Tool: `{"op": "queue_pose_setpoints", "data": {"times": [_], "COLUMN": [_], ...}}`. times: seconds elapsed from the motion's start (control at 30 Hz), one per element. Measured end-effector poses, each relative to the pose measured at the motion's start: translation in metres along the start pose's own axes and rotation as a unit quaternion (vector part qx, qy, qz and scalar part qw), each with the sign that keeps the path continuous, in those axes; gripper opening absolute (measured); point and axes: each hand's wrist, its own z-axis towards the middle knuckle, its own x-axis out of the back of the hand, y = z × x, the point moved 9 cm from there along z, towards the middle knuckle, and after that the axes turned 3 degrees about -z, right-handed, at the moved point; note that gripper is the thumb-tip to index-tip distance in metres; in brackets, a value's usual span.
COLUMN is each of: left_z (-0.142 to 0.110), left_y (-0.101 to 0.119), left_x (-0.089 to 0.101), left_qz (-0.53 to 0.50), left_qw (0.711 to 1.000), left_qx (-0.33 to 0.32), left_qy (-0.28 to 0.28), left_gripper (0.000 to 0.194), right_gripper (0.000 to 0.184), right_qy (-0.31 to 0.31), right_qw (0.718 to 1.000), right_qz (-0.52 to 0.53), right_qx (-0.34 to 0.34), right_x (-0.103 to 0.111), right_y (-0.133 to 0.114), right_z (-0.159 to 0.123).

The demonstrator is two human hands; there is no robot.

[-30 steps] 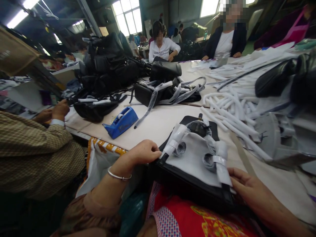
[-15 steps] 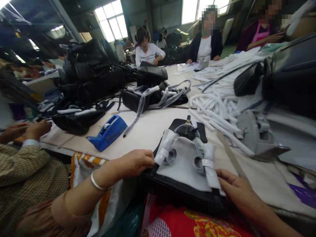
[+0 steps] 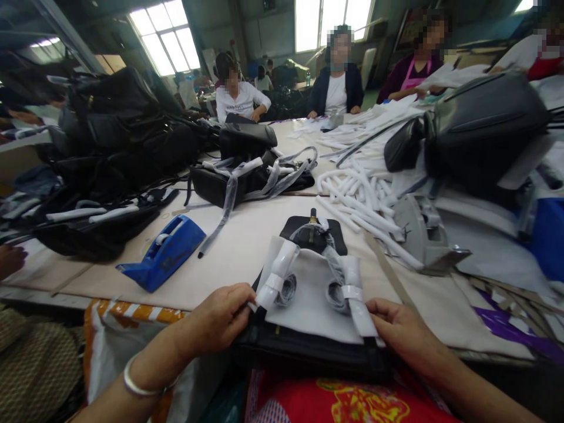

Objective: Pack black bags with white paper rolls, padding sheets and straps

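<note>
A black bag lies at the table's front edge, over my lap, with a white sheet across it. White foam wraps with tape bands cover its two straps, and coiled straps in clear film sit beside them. A black flap with a buckle rests on the table beyond. My left hand, closed, pinches the bag's left edge beside one wrap. At the right side, the fingers of my right hand close on the bag's edge by the other wrap; my fingertips are partly hidden.
A blue tape dispenser stands to the left, a grey one to the right. White foam tubes heap behind. Black bags pile at the left; another stands right. Co-workers sit across the table.
The view has swung to the right, so things appear further left. Both hands keep their hold on the bag, which looks much the same.
</note>
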Motion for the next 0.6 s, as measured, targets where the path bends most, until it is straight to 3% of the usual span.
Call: {"op": "queue_pose_setpoints", "data": {"times": [0.2, 0.33, 0.4, 0.5, 0.6], "left_z": [-0.001, -0.005, -0.008, -0.015, -0.029], "left_y": [0.003, -0.011, -0.018, -0.028, -0.049], "left_x": [0.003, -0.005, -0.007, -0.009, -0.013], "left_qz": [-0.076, -0.133, -0.156, -0.196, -0.251], "left_qw": [0.996, 0.991, 0.986, 0.974, 0.950], "left_qx": [-0.021, 0.013, 0.041, 0.079, 0.131], "left_qy": [0.031, 0.027, 0.045, 0.077, 0.133], "left_gripper": [0.013, 0.014, 0.014, 0.012, 0.014], "right_gripper": [0.026, 0.017, 0.014, 0.021, 0.026], "right_qy": [-0.019, -0.085, -0.126, -0.188, -0.226], "right_qw": [0.999, 0.993, 0.970, 0.907, 0.869], "right_qz": [0.039, -0.061, -0.165, -0.295, -0.342], "right_qx": [-0.022, 0.056, 0.129, 0.234, 0.278], "right_x": [-0.006, -0.018, -0.027, -0.040, -0.041], "right_y": [0.005, -0.011, -0.024, -0.040, -0.049], "right_z": [-0.005, -0.012, -0.018, -0.032, -0.047]}}
